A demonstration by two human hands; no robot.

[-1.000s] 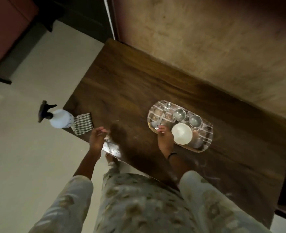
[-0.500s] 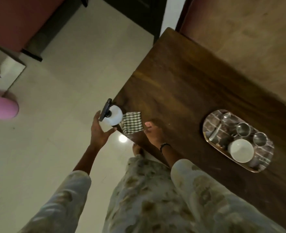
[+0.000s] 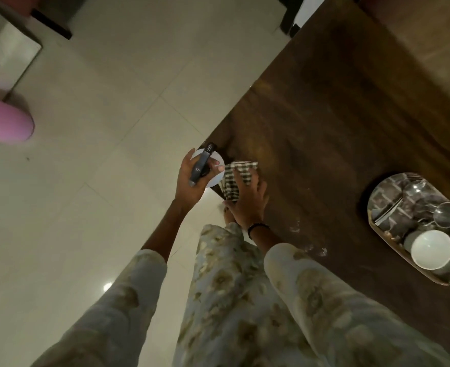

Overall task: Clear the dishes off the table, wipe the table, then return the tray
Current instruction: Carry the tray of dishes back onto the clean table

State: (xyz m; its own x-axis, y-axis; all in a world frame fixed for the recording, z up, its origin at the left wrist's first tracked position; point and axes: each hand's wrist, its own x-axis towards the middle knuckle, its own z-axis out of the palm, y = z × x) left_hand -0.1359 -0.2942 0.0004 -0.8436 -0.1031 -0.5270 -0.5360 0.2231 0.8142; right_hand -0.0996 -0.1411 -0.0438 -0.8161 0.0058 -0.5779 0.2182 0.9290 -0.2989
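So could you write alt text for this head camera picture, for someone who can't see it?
Seen from above, a person's left hand grips a white spray bottle at the corner of a dark wooden table while the right hand rests on a checked cloth. A tray of dishes sits further right.

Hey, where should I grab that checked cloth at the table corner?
Judging by its pose, pinch the checked cloth at its near edge, overhanging the dark wooden table, coming from above. The right hand already lies flat there.
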